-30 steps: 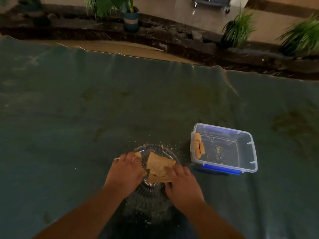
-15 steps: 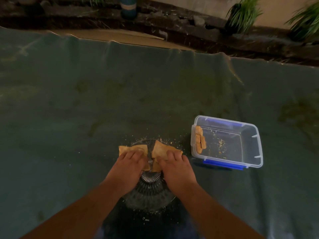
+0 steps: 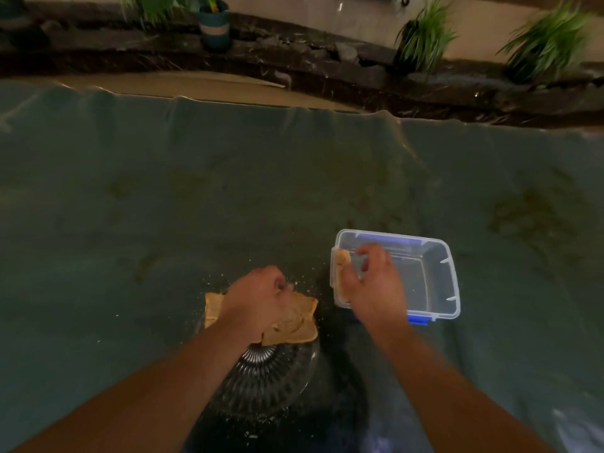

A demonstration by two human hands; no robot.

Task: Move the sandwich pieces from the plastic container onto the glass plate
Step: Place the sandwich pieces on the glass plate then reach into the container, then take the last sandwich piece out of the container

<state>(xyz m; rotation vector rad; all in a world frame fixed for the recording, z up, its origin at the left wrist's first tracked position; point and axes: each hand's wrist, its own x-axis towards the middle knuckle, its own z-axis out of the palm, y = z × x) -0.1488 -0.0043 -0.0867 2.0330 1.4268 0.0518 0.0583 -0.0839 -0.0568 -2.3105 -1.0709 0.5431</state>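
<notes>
A ribbed glass plate lies on the cloth just in front of me. Two toasted sandwich pieces rest on its far half, one poking out past the plate's left rim. My left hand lies on top of them, fingers curled, and hides their middle. To the right stands the clear plastic container with blue clips. My right hand reaches into its left end and pinches a sandwich piece that leans against the left wall.
A dark green cloth covers the table, strewn with crumbs around the plate. Beyond the cloth's far edge runs a dark stone border with potted plants. The container holds a few crumbs besides the piece.
My right hand left the plate and moved right into the container, closing on the piece there. My left hand stayed on the sandwich pieces on the plate. The camera view shifted slightly.
</notes>
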